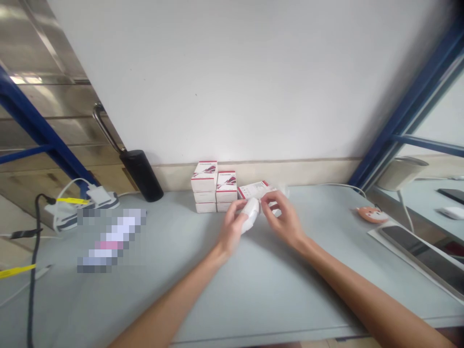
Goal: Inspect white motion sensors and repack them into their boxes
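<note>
One white object (251, 216) slants away rightward over the tabletop (250, 295) — left hand (232, 223) curled round its left side, right hand (283, 218) pinched just beside its far end, any hold there unclear.

It looks to me like a desk nook, in a dormitory or a modest office, I can't tell which: a grey tabletop (224, 299) against a plain white wall (224, 82), blue metal framing (36, 124) at both sides, a crowded power strip (112, 200), another tabletop (420, 195) beyond the right frame
</note>
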Tool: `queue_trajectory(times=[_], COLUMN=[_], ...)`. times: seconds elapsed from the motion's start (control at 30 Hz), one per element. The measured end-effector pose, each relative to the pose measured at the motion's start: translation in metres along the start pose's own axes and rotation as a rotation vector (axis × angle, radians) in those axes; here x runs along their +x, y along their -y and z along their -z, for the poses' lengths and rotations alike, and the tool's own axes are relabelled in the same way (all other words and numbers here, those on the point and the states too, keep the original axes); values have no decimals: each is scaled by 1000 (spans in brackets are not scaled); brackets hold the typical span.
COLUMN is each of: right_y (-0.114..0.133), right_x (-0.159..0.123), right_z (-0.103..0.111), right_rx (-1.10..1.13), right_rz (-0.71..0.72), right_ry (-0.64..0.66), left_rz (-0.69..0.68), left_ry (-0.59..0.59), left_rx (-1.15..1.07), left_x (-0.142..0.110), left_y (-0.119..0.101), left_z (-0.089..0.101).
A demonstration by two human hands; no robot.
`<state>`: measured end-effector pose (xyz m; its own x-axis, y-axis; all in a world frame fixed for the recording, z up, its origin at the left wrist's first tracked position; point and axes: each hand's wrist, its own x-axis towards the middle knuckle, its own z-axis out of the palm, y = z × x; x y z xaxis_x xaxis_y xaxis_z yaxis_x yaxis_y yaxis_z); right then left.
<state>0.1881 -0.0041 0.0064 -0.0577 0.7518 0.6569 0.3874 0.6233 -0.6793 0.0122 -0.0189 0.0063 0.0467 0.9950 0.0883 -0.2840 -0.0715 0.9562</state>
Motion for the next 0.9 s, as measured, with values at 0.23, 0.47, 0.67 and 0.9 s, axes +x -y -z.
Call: queue_trajectory(times=[0.23,0.47,0.67,0.9], right_y=[-2,0,6,6], right_x=[-4,-3,-3,-2], right_z=[-4,-3,0,-4], right_rx=[6,18,48,313], right_rz=[97,135,141,-199], right_ry=[124,136,150,164], left_rz=[-45,259,328,256], left_ry=[-69,-43,-9,14], left_rx=[189,-222,-481,-424], left_x=[-2,3,2,3], left_y=[8,-2,-13,-11], left_z=[-3,-1,-4,-2])
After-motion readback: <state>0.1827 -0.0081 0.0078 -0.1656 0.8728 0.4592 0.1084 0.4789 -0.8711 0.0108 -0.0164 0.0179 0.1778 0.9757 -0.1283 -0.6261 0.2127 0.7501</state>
